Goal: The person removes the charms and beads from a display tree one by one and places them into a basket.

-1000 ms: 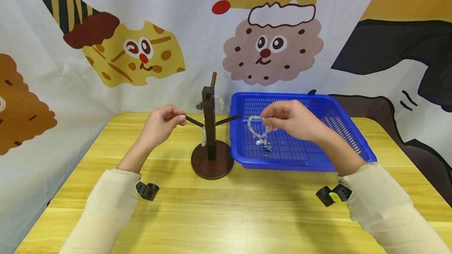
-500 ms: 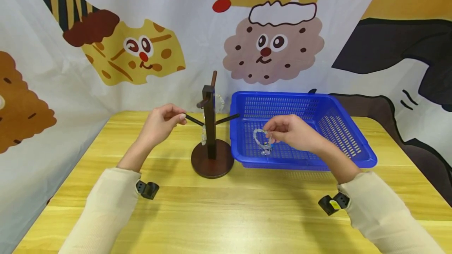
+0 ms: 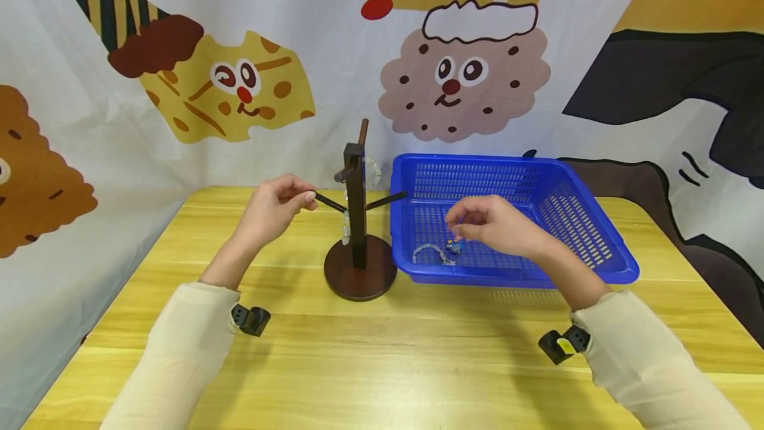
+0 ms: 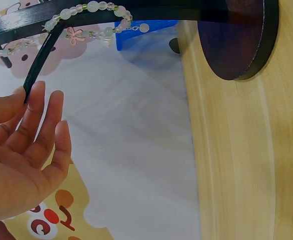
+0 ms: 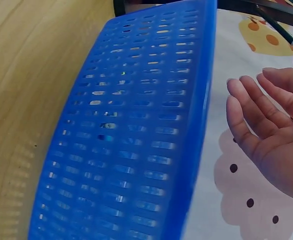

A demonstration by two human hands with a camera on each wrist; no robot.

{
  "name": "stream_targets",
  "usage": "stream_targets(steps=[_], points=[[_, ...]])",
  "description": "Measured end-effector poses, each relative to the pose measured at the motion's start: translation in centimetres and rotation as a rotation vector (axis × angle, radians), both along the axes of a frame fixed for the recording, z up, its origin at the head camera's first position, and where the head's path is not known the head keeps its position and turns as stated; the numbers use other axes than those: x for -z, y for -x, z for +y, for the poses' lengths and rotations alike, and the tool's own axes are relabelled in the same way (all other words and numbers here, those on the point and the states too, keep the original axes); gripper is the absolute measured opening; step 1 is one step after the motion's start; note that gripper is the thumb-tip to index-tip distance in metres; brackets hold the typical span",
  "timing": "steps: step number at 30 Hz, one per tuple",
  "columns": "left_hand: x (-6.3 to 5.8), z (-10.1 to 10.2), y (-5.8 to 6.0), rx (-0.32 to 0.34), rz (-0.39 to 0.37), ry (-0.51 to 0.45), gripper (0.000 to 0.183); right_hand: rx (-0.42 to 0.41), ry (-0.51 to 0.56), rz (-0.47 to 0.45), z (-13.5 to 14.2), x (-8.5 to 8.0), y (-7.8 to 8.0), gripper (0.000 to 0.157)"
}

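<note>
My left hand [image 3: 268, 211] pinches the tip of a thin dark peg [image 3: 329, 201] on the left of a brown wooden bracelet stand [image 3: 356, 217]. A pale beaded bracelet [image 4: 93, 6] with a pink charm hangs around that peg, near the post, in the left wrist view. A second pale bracelet [image 3: 375, 171] hangs behind the post. Over the blue basket [image 3: 471, 277] hovers my right hand [image 3: 495, 221], fingers loosely bent and holding nothing. Below it on the basket floor lie a clear beaded bracelet [image 3: 426, 246] and a small blue charm piece [image 3: 455, 246].
The basket stands right of the stand's round base [image 3: 360, 274], close beside it. Another peg [image 3: 386, 201] of the stand reaches to the basket's left rim. A printed cloth [image 3: 334, 32] hangs behind the wooden table [image 3: 334, 363].
My right hand has come down into the basket area and let go of the clear beaded bracelet, which now lies on the basket floor. The left hand stays on the peg.
</note>
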State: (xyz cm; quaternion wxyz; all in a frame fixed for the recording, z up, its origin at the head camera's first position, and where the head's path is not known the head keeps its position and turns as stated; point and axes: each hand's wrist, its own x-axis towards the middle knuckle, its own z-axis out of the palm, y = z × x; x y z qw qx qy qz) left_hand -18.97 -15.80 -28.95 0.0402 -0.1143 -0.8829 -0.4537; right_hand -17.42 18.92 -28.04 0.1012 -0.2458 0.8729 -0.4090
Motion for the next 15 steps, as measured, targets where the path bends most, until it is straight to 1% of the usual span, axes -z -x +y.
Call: stream_targets(steps=[9,15], points=[[-0.1,0.0,0.0,0.001,-0.003,-0.003,0.017,-0.01,0.011,0.037,-0.9,-1.1,0.4,0.015],[-0.2,0.1,-0.2,-0.002,-0.002,-0.007,0.018,-0.027,-0.001,0.07,-1.8,-1.9,0.7,0.018]])
